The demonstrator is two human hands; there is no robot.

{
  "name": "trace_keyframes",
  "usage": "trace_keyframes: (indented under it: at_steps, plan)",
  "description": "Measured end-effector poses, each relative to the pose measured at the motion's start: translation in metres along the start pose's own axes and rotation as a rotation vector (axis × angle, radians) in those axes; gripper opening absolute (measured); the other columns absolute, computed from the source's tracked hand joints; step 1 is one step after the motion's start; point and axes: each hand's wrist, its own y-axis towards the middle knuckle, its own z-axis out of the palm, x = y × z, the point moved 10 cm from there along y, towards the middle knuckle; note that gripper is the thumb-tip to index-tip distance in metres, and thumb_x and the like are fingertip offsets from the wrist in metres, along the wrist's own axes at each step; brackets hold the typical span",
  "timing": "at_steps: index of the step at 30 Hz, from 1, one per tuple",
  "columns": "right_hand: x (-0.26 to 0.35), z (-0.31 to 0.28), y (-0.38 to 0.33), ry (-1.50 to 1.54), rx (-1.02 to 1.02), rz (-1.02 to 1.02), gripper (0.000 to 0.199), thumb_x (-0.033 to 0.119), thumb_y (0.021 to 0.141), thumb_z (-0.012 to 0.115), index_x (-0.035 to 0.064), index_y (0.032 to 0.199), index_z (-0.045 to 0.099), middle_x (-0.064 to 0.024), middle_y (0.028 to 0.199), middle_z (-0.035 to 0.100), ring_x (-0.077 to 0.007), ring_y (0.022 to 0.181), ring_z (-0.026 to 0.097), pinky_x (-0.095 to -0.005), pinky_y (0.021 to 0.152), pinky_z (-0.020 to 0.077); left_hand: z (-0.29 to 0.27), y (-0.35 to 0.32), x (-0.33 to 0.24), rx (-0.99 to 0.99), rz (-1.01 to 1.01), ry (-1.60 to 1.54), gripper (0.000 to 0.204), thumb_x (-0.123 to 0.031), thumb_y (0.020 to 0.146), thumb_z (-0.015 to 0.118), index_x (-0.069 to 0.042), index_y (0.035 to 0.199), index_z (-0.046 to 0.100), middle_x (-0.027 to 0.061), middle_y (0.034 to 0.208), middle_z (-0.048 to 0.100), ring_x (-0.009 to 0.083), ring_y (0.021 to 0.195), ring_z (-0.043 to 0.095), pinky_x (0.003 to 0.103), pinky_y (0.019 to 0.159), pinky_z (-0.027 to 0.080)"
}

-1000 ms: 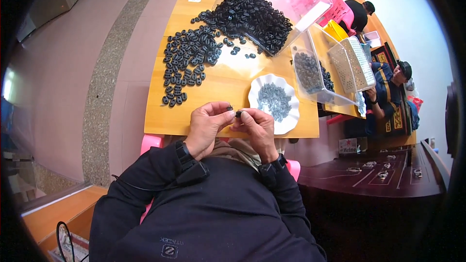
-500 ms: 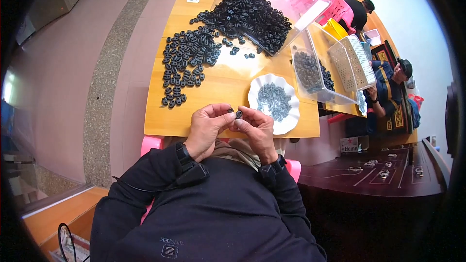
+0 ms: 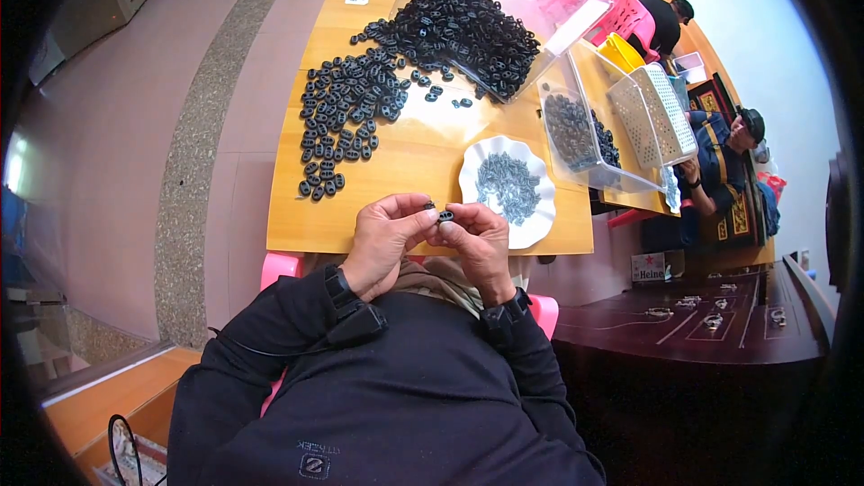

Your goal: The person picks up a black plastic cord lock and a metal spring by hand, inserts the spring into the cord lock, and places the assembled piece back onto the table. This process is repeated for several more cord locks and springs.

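Since a second ago, the small black piece (image 3: pixel 445 216) has turned from edge-on, and its holed face now shows. It sits at the fingertips of your right hand (image 3: pixel 481 238), that grip pinching it between thumb and finger; your left hand (image 3: pixel 382 238) grasps, just beside it, a tiny dark bit (image 3: pixel 430 205), too small to make out. Both grips are over the near edge of the yellow wooden worktop (image 3: pixel 396 178), where loose black pieces (image 3: pixel 346 112) lie on the left. Pinkish tiles cover the floor (image 3: pixel 117 126); a co-worker (image 3: pixel 715 162) is at the right. From a large clear bin (image 3: pixel 574 31), tipped over, a heap of black pieces (image 3: pixel 468 36) spreads out. Greyish bits (image 3: pixel 511 187) fill a white wavy-edged plate (image 3: pixel 470 182); beyond it, a clear tub (image 3: pixel 634 184) holds dark pieces (image 3: pixel 569 126).
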Motion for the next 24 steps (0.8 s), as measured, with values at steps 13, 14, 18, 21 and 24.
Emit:
trace_keyframes:
  at_steps: [13,14,18,21,24]
  plan:
    - [0.006,0.000,-0.001,0.016,0.010,-0.040,0.009,-0.006,0.085,0.063,-0.0044,0.093,0.063,-0.0115,0.088,0.067,-0.0190,0.080,0.068,-0.0336,0.074,0.0598,0.000,0.000,0.001,0.013,0.007,0.010,0.017,0.000,0.086,0.065,-0.001,0.103,0.060,0.0069,0.093,0.065,0.0146,0.081,0.064,0.026,0.077,0.055]
    - [0.007,0.001,-0.001,0.016,0.011,-0.041,0.009,-0.006,0.085,0.063,-0.0044,0.093,0.063,-0.0115,0.088,0.067,-0.0190,0.080,0.068,-0.0336,0.074,0.0598,-0.001,0.001,0.001,0.000,0.014,0.016,0.018,0.000,0.086,0.065,-0.001,0.103,0.061,0.0067,0.094,0.065,0.0144,0.082,0.064,0.026,0.077,0.055]
    - [0.009,-0.001,-0.001,-0.050,-0.035,-0.024,0.009,-0.007,0.081,0.067,-0.0039,0.090,0.064,-0.0093,0.087,0.067,-0.0150,0.079,0.067,-0.0283,0.072,0.0576,-0.001,0.000,-0.003,-0.004,0.045,0.040,0.018,0.000,0.086,0.065,-0.001,0.104,0.061,0.0064,0.096,0.065,0.0137,0.085,0.064,0.026,0.079,0.055]
    - [0.013,-0.004,0.000,-0.169,-0.007,-0.096,0.010,-0.008,0.081,0.067,-0.0039,0.090,0.065,-0.0096,0.088,0.066,-0.0152,0.079,0.067,-0.0263,0.073,0.0565,0.002,0.000,-0.004,0.013,0.062,0.043,0.019,0.000,0.086,0.065,-0.001,0.105,0.061,0.0065,0.096,0.065,0.0136,0.086,0.064,0.026,0.080,0.055]
    - [0.019,-0.007,-0.001,-0.302,-0.002,-0.152,0.010,-0.010,0.082,0.066,-0.0049,0.091,0.065,-0.0111,0.090,0.066,-0.0169,0.080,0.067,-0.0270,0.075,0.0567,0.002,-0.001,-0.006,-0.019,0.080,0.017,0.019,0.000,0.086,0.066,0.003,0.104,0.061,0.0092,0.092,0.065,0.0149,0.081,0.065,0.025,0.076,0.056]
